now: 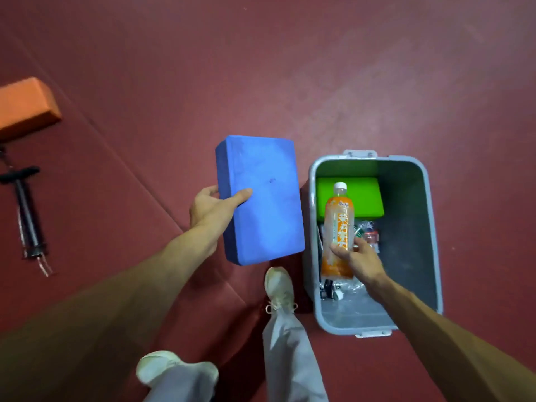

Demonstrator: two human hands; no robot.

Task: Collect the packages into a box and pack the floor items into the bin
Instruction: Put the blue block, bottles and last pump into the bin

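Note:
A grey plastic bin (423,204) stands on the red floor just right of my feet. Inside it lie a green foam block (362,195) at the far end and some crumpled clear plastic bottles (368,233). My right hand (358,261) grips an orange-labelled drink bottle (339,227) with a white cap, held above the bin's left side. My left hand (213,211) grips a blue foam block (261,198) by its left edge, thumb on top, held in the air to the left of the bin.
An orange foam block (26,107) lies on the floor at far left. Below it lies a black hand pump (26,210) with a clear hose. My white shoes (278,285) stand close to the bin's left wall. Red mat floor stretches all around.

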